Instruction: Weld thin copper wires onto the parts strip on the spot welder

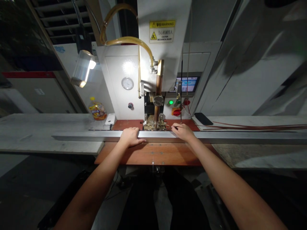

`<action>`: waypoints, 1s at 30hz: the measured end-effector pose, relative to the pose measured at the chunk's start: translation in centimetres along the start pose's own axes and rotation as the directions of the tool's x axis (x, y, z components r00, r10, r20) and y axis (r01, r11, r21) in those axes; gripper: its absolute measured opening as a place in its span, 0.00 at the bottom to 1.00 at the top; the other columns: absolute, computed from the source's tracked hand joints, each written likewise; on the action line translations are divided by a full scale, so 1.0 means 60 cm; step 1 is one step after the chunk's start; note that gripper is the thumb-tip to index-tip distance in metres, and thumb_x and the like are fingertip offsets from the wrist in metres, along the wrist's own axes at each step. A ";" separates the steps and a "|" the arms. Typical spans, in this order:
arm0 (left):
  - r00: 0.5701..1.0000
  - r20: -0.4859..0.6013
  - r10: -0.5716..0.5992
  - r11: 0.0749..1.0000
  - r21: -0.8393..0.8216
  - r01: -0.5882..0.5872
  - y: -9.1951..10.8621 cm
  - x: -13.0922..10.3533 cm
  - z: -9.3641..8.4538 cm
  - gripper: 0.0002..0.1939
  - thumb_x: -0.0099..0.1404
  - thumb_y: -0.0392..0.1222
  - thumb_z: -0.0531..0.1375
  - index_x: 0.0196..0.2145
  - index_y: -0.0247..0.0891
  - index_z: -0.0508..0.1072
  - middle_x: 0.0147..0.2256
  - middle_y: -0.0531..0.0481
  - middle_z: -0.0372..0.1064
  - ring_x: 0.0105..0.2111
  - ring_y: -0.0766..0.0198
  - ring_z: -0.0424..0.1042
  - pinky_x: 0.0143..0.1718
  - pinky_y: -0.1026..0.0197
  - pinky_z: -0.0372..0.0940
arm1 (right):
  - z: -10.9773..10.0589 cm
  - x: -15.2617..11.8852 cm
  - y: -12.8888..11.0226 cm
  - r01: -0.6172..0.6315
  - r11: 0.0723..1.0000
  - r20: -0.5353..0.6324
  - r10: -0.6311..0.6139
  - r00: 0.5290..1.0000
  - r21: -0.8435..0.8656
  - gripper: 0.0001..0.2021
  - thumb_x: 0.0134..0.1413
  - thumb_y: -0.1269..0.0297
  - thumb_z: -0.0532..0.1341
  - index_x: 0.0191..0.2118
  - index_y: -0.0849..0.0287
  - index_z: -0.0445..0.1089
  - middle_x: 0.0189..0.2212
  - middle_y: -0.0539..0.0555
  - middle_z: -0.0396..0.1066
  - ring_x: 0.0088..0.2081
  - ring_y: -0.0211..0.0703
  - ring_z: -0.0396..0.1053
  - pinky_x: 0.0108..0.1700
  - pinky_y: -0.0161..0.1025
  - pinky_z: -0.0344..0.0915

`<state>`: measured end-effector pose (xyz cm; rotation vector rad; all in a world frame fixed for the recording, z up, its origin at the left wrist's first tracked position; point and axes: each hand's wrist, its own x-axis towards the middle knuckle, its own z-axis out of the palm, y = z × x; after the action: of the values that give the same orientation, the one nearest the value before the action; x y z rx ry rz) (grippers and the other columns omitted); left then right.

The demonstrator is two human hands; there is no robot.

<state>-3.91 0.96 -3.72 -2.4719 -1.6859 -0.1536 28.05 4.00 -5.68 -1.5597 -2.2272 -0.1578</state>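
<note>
A long silver metal bar (pixel 91 136) lies crosswise in front of the machine, over the reddish-brown work plate (pixel 148 156). My left hand (pixel 130 136) grips it left of the middle, fingers over the top and thumb along the front face. Right of the machine's head, my right hand (pixel 183 131) is closed in a pinch above the bar. A thin, dark, wire-like piece shows at its fingertips, pointing toward the brass-coloured fixture (pixel 153 123). Its exact kind is too small to make out. Above the fixture stands an upright copper-coloured rod (pixel 157 111) of the machine.
Thin brown rods (pixel 251 127) lie on the right bench beside a black phone (pixel 203 118). At left stand a yellow-capped bottle (pixel 97 109) and a white device (pixel 110 119). A lit lamp (pixel 83 68) hangs above. The machine carries a screen (pixel 187 83) and a glowing green button (pixel 171 102).
</note>
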 end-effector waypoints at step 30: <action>0.999 -0.041 0.027 1.000 -0.011 -0.028 -0.007 0.002 0.011 0.35 0.53 0.74 0.52 0.38 0.38 0.69 0.40 0.40 0.73 0.42 0.47 0.71 0.42 0.52 0.62 | 0.000 0.033 -0.062 -0.057 0.997 0.119 0.051 0.992 0.046 0.16 0.61 0.56 0.48 0.38 0.50 0.73 0.36 0.51 0.78 0.38 0.43 0.73 0.38 0.34 0.59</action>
<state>-4.24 1.33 -4.32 -2.4810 -1.6388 -0.2099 24.08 4.34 -4.36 -1.6400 -2.2570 0.0054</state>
